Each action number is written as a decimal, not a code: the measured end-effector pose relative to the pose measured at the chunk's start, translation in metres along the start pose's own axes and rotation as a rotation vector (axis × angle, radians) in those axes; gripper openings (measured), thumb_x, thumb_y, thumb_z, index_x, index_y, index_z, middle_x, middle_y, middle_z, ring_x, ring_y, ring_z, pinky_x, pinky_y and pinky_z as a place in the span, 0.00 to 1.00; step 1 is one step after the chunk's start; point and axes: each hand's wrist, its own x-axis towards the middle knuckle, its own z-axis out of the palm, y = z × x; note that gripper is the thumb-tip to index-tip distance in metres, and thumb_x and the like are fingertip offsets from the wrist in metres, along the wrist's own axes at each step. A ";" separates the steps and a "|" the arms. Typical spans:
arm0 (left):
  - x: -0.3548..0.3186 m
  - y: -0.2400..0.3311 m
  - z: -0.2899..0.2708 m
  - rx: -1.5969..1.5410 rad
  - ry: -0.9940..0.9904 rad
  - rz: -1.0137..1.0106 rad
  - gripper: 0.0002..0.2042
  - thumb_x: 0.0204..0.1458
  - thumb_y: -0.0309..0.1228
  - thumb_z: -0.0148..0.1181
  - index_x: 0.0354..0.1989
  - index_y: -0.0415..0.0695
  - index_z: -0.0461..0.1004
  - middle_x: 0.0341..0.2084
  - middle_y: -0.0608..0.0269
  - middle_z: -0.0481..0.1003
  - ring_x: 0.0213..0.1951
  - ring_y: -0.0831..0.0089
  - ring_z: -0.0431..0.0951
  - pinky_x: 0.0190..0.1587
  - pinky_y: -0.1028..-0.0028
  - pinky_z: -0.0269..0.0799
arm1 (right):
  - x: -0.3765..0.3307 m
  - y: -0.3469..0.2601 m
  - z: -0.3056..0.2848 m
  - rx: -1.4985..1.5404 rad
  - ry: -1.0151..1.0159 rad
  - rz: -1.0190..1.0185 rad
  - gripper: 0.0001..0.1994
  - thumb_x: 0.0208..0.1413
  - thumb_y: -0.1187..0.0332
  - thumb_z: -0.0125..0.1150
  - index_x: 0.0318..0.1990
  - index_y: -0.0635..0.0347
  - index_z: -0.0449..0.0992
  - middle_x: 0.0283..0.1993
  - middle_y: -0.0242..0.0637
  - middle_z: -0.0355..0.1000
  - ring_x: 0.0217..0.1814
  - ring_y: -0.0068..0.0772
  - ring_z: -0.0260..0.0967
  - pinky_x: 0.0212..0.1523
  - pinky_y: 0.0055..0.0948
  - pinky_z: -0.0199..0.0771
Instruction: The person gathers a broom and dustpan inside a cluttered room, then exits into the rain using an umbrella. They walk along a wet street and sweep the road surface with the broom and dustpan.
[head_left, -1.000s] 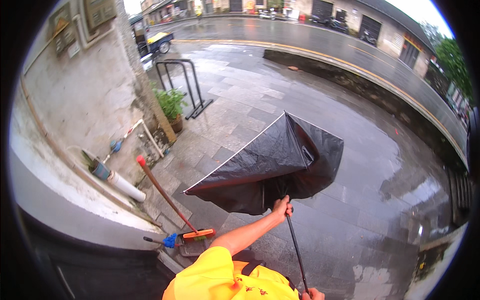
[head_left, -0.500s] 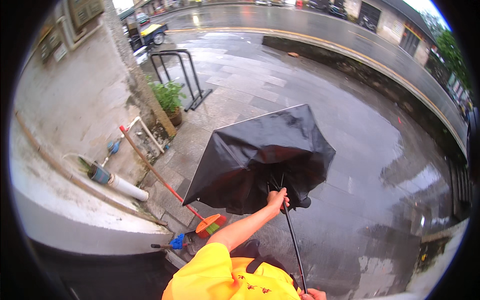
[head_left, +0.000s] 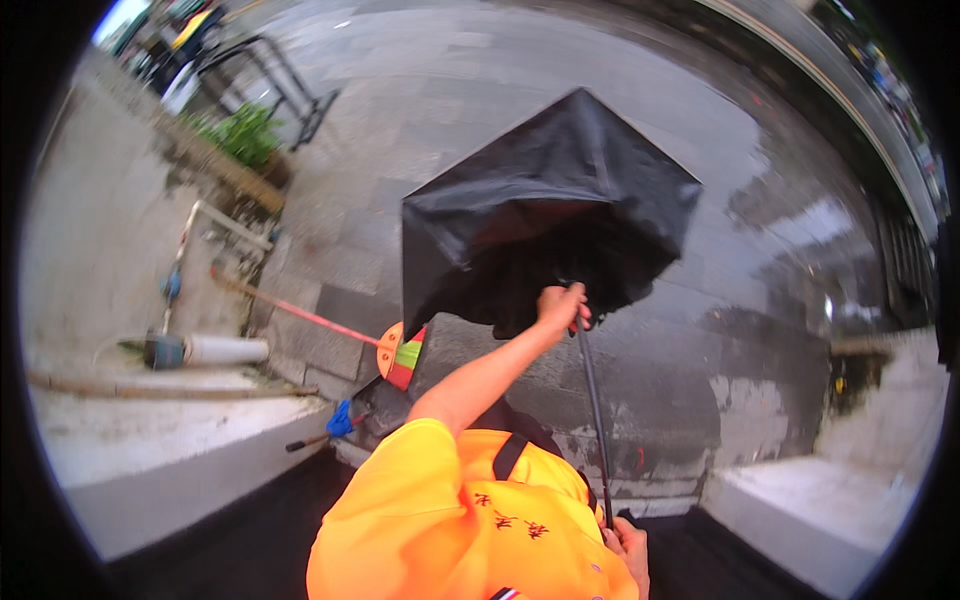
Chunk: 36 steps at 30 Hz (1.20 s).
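Note:
A black umbrella (head_left: 560, 170) is held out in front of me, its canopy partly spread and tilted away. My left hand (head_left: 564, 307) reaches forward and closes round the upper shaft, just under the folds of the canopy. The umbrella's dark shaft (head_left: 593, 395) slants down from there toward my body. At its lower end, near my yellow-orange shirt (head_left: 440, 500), my right hand (head_left: 628, 548) is wrapped round the handle, which the fingers mostly hide. The ribs and the runner are lost in the dark inside of the canopy.
A broom (head_left: 393, 352) with a red stick lies left, near a blue cloth (head_left: 340, 420) on a handle. White pipes (head_left: 225, 349) run along the left wall. A potted plant (head_left: 245, 137) and a black metal rack (head_left: 285, 85) stand beyond. The stone paving (head_left: 380, 150) is wet.
The view has tipped downward and turned. The canopy now sits higher in the picture and looks a little more spread. Both hands keep their hold, and more of the right hand shows.

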 end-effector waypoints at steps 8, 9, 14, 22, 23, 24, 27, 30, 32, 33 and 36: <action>-0.028 -0.002 0.086 0.123 -0.105 -0.004 0.17 0.56 0.39 0.49 0.31 0.33 0.71 0.17 0.55 0.73 0.14 0.67 0.74 0.17 0.71 0.71 | -0.029 0.043 -0.020 -0.058 0.158 -0.187 0.15 0.55 0.69 0.55 0.50 0.59 0.70 0.31 0.50 0.73 0.34 0.52 0.74 0.31 0.37 0.73; -0.036 -0.003 0.105 0.165 -0.134 -0.007 0.17 0.55 0.39 0.50 0.32 0.32 0.71 0.17 0.55 0.73 0.15 0.67 0.74 0.19 0.71 0.72 | -0.031 0.067 -0.020 -0.074 0.193 -0.241 0.17 0.56 0.69 0.54 0.53 0.59 0.69 0.33 0.48 0.74 0.34 0.51 0.74 0.33 0.37 0.73; -0.022 -0.045 0.143 0.165 -0.245 -0.077 0.15 0.54 0.41 0.53 0.31 0.38 0.70 0.16 0.60 0.69 0.16 0.68 0.70 0.20 0.71 0.69 | -0.050 0.100 -0.024 0.111 0.278 -0.217 0.11 0.56 0.66 0.51 0.40 0.65 0.70 0.33 0.48 0.74 0.35 0.52 0.72 0.34 0.43 0.71; -0.014 -0.067 0.186 0.340 -0.511 -0.259 0.15 0.53 0.45 0.51 0.29 0.44 0.69 0.16 0.66 0.68 0.17 0.71 0.68 0.21 0.71 0.64 | -0.083 0.064 0.048 0.153 0.482 -0.048 0.12 0.54 0.64 0.50 0.35 0.67 0.70 0.29 0.56 0.72 0.34 0.58 0.71 0.35 0.47 0.70; 0.005 -0.070 0.189 0.324 -0.534 -0.273 0.15 0.54 0.45 0.50 0.30 0.45 0.69 0.16 0.66 0.68 0.16 0.71 0.68 0.20 0.71 0.64 | -0.074 0.054 0.047 0.147 0.507 -0.010 0.12 0.54 0.64 0.50 0.35 0.67 0.71 0.29 0.57 0.72 0.34 0.58 0.71 0.35 0.47 0.70; 0.008 -0.075 0.198 0.350 -0.543 -0.278 0.14 0.54 0.44 0.49 0.29 0.45 0.68 0.16 0.66 0.68 0.17 0.72 0.67 0.20 0.72 0.63 | -0.069 0.052 0.050 0.144 0.523 0.013 0.12 0.54 0.64 0.50 0.35 0.67 0.71 0.29 0.57 0.72 0.35 0.58 0.71 0.35 0.47 0.70; -0.017 -0.098 0.251 0.355 -0.646 -0.415 0.13 0.56 0.43 0.47 0.29 0.45 0.65 0.16 0.67 0.65 0.18 0.72 0.65 0.22 0.71 0.62 | -0.087 0.063 0.051 0.290 0.640 0.036 0.12 0.54 0.63 0.52 0.36 0.64 0.72 0.28 0.55 0.72 0.33 0.58 0.71 0.34 0.47 0.71; -0.044 -0.101 0.288 0.337 -0.730 -0.441 0.14 0.58 0.43 0.45 0.29 0.45 0.64 0.16 0.68 0.62 0.18 0.71 0.61 0.23 0.69 0.59 | -0.056 0.054 0.078 0.308 0.806 0.055 0.12 0.55 0.63 0.52 0.37 0.62 0.72 0.27 0.53 0.73 0.32 0.56 0.72 0.33 0.47 0.71; -0.047 -0.107 0.308 0.221 -0.726 -0.482 0.15 0.60 0.44 0.44 0.30 0.45 0.64 0.16 0.68 0.61 0.19 0.72 0.60 0.24 0.71 0.57 | -0.046 0.065 0.078 0.289 0.800 0.038 0.12 0.56 0.64 0.54 0.43 0.60 0.71 0.26 0.49 0.73 0.29 0.52 0.72 0.29 0.42 0.71; -0.038 -0.110 0.321 0.155 -0.727 -0.515 0.15 0.61 0.44 0.43 0.30 0.45 0.64 0.17 0.69 0.60 0.20 0.72 0.59 0.25 0.72 0.56 | -0.037 0.072 0.076 0.236 0.846 0.049 0.12 0.56 0.64 0.55 0.42 0.60 0.71 0.26 0.49 0.72 0.28 0.53 0.72 0.27 0.42 0.71; 0.011 -0.091 0.346 -0.129 -1.002 -0.557 0.15 0.62 0.43 0.42 0.32 0.45 0.65 0.19 0.70 0.60 0.21 0.75 0.57 0.26 0.73 0.55 | 0.013 0.063 0.079 0.086 1.055 -0.031 0.09 0.56 0.65 0.54 0.39 0.61 0.70 0.20 0.49 0.70 0.24 0.53 0.70 0.22 0.42 0.69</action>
